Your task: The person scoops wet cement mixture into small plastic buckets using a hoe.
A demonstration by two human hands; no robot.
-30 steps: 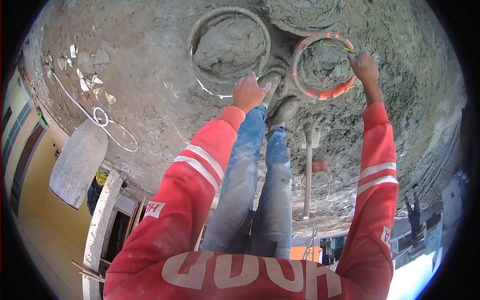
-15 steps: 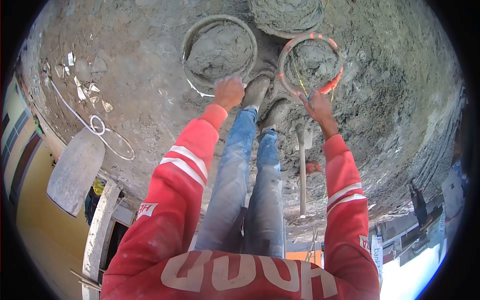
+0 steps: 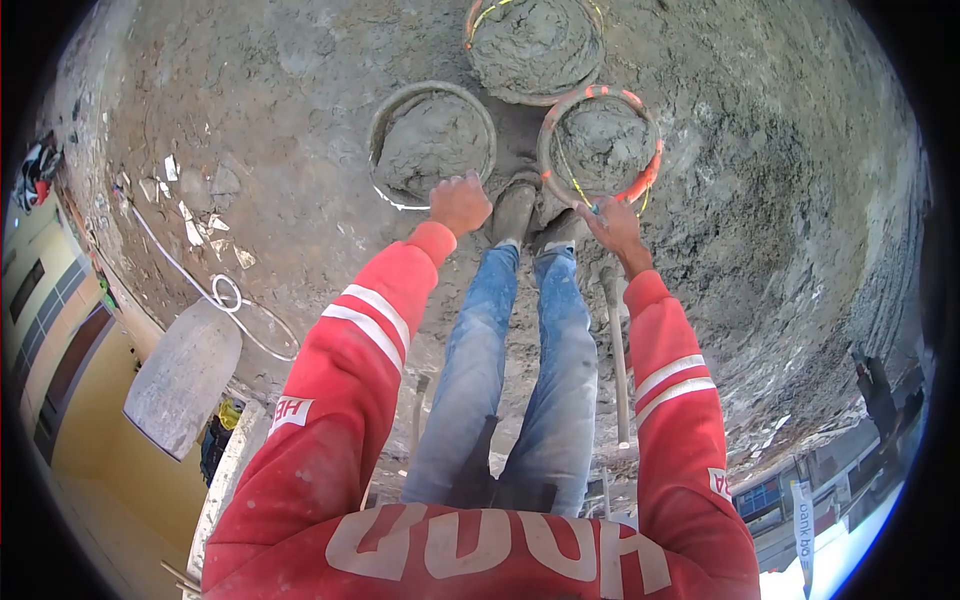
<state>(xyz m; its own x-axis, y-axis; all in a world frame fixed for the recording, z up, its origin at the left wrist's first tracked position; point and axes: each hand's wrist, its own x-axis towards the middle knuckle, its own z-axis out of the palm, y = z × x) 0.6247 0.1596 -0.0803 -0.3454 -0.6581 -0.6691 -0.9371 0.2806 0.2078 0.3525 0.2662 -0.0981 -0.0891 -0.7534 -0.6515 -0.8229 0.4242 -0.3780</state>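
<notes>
Two round buckets of wet grey mortar hang or stand just ahead of my shoes. My left hand is closed at the near rim of the left bucket, where a white cord or handle runs along the edge. At the near rim of the right bucket, marked in orange, my right hand is closed on its handle, beside a yellow cord. Beyond them is a third bucket full of mortar. Whether the two near buckets touch the ground cannot be made out.
A wooden tool handle lies right of my legs. To the left are a white hose, a grey board and pale broken pieces. Wet mortar covers ground at the right.
The third bucket shows more fully and sits lower in view. The near buckets have shifted slightly left, their far rims lower. My feet have changed position, and my hands remain closed at the rims.
</notes>
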